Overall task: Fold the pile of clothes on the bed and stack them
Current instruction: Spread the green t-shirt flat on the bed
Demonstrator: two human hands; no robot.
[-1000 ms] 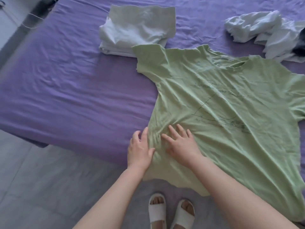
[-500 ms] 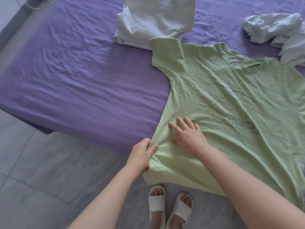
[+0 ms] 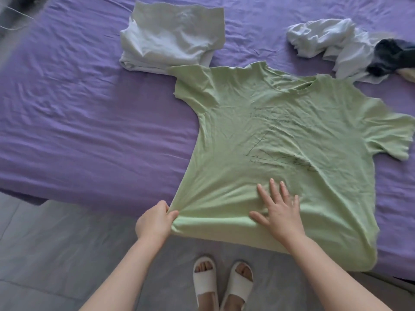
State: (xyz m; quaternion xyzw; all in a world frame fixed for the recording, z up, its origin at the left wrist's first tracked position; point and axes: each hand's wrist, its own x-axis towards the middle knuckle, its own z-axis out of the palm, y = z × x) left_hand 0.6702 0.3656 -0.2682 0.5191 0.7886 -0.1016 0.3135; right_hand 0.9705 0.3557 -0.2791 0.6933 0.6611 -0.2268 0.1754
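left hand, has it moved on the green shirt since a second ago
Yes. The left hand slid from lying flat on the green shirt back to its hem corner, now pinching it.

We can make out no word, number or brand here. The green T-shirt [image 3: 280,140] carries a dark printed design on its chest: thin angled lines with a few rows of small handwriting-style lettering above and below them, but the letters are too small and creased for us to read. We see no lettering on the other clothes.
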